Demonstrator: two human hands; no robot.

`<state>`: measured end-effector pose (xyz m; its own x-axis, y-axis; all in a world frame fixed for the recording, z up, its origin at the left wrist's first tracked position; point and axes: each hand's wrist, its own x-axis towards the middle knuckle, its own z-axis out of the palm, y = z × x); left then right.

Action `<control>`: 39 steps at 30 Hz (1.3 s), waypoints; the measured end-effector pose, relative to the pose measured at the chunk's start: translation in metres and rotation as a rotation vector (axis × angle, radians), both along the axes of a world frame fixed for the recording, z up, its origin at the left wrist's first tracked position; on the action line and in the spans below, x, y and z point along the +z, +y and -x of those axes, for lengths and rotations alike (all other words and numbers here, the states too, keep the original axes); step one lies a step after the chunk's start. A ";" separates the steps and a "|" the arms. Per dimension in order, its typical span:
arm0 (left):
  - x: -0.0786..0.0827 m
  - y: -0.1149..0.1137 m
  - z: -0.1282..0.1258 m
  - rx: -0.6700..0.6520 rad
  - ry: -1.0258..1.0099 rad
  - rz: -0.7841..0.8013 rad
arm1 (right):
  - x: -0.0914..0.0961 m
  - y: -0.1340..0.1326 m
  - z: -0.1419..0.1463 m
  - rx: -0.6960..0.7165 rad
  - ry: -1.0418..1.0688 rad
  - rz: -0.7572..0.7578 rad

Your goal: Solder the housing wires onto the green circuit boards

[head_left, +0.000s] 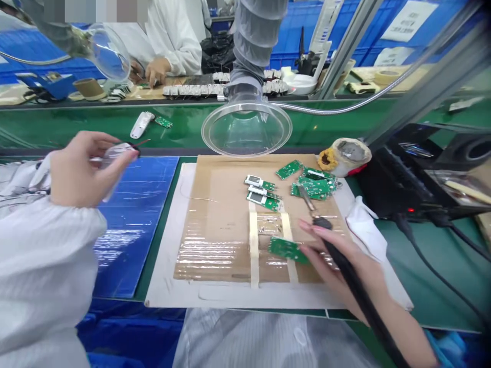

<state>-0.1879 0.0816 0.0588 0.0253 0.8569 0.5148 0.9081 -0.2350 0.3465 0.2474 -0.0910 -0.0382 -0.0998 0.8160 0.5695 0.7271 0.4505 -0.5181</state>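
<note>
My left hand (90,166) is raised over the left side, its fingers closed on a white plastic housing (117,149) with a dark part and a thin red wire sticking out. My right hand (345,255) grips a soldering iron (347,271), whose metal tip points up and away from me. Between the fingers of that same hand is a green circuit board (286,249), just above the cardboard (215,230). Several boards with small screens (263,198) lie beyond it, beside a heap of loose green boards (316,185).
A fume extraction hood (247,128) hangs above the cardboard. At the right are a round pot (351,153), a black soldering station (399,174) with cables and a white cloth (366,227). White housings (23,179) lie left, near a blue sheet (143,220). A person (169,46) works opposite.
</note>
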 end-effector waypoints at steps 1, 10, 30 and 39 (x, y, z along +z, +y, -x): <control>0.004 -0.015 -0.022 -0.062 0.014 0.049 | 0.001 0.002 0.007 0.051 -0.020 0.032; -0.040 -0.109 -0.155 -0.262 -0.089 0.510 | -0.005 0.012 0.030 0.161 -0.113 0.052; -0.069 -0.087 -0.170 -0.782 -0.458 0.601 | 0.014 0.015 0.061 -0.030 0.142 0.082; -0.072 -0.097 -0.171 -0.742 -0.617 0.705 | 0.012 0.017 0.077 -0.051 0.187 0.075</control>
